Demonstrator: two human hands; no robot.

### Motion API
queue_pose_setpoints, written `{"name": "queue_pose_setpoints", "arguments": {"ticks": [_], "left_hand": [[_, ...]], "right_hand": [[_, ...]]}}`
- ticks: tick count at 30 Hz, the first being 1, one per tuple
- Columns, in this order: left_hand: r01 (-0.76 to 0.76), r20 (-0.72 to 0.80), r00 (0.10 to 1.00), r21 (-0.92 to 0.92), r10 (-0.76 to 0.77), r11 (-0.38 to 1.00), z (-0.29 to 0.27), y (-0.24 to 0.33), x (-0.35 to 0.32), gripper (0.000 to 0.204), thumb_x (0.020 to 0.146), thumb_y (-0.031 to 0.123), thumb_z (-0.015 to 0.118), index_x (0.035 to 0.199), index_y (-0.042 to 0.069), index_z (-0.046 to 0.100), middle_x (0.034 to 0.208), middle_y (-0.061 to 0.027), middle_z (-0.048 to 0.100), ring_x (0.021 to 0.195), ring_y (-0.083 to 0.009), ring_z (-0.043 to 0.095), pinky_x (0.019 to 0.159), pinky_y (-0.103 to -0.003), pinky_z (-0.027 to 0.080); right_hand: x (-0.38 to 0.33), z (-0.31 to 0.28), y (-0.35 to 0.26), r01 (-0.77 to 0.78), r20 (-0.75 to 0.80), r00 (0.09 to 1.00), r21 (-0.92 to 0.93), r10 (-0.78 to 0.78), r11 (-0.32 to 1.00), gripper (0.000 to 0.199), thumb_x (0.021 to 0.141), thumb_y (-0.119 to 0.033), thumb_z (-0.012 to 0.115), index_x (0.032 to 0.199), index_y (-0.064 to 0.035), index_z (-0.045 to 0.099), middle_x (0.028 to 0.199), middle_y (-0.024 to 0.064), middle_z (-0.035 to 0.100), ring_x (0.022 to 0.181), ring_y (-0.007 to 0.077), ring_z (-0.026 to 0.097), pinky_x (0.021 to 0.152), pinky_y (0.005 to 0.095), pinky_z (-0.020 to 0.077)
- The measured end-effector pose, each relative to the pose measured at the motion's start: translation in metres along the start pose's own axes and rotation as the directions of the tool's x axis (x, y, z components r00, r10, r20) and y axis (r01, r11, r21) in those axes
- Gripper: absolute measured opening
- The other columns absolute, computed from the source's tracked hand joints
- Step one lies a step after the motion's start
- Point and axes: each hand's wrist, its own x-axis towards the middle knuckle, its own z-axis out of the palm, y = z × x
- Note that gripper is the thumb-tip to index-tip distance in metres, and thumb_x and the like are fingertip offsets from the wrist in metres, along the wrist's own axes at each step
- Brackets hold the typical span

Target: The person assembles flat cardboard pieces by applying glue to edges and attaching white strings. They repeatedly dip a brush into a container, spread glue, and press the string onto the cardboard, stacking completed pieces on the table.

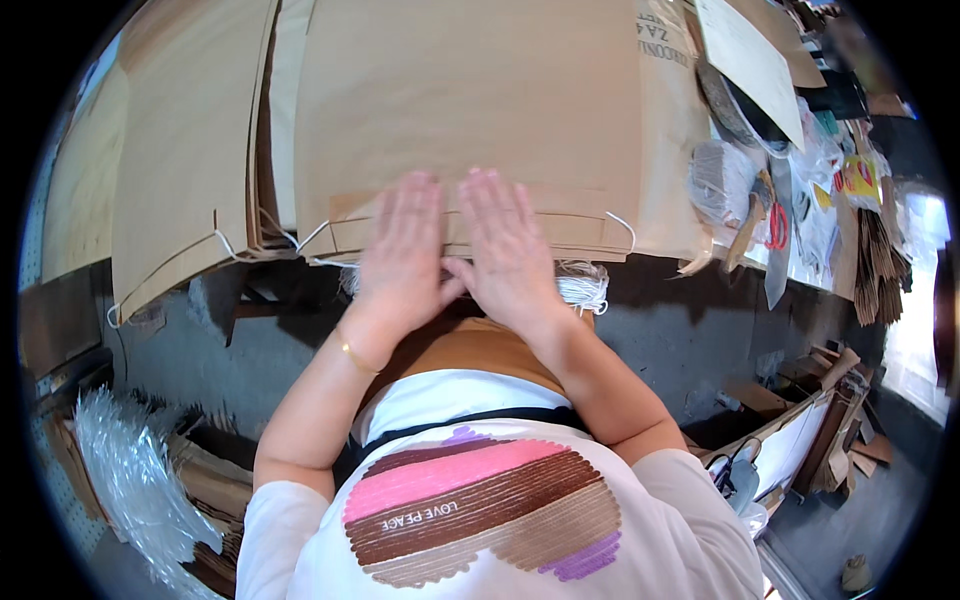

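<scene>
Both of my hands lie flat, side by side, on the near edge of a brown kraft paper bag [470, 100]. The fingers of my left hand [402, 235] are stretched out and point away from me. My right hand [505, 240] rests the same way, its thumb close to the left one. Under the palms runs a folded paper strip along the bag's edge. White cord [624, 226] shows at both ends of that strip. Below my right wrist hangs a bundle of white cords [584, 290]. Neither hand holds anything.
To the left lies another stack of brown paper bags [185, 140] with white cords. Red-handled scissors [777, 226] and a long grey blade-like piece [779, 270] are at the right. Clear plastic [135, 480] sits low left; a cardboard box [790, 445] stands low right.
</scene>
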Motion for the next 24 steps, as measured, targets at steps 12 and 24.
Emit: {"name": "queue_pose_setpoints", "arguments": {"ticks": [12,24], "left_hand": [[0.305,-0.215,0.911,-0.224,-0.352,0.926,-0.005,-0.064,-0.030,0.067,0.095,0.030,0.051,0.141,-0.010,0.024,0.149,-0.0300,0.019,0.140,-0.0425,0.016,0.115,-0.047,0.016],[0.291,0.306,0.713,-0.948,-0.631,-0.132,-0.040,-0.060,-0.061,0.013,0.093,0.013,0.059,0.083,0.007,0.062,0.071,0.0039,0.059,0.058,-0.0037,0.051,0.050,-0.019,0.038]], "right_hand": [[-0.045,-0.024,0.085,-0.508,-0.399,0.800,-0.054,0.448,0.860,0.047,0.084,-0.018,0.066,0.120,0.0077,0.052,0.134,0.0249,0.045,0.125,0.0429,0.040,0.104,0.0454,0.0338],[-0.068,-0.075,0.105,-0.323,0.131,0.811,0.913,0.571,0.249,0.039,0.090,-0.001,0.049,0.129,0.0050,0.047,0.120,0.0139,0.059,0.097,0.0199,0.061,0.087,0.0319,0.0472]]}}
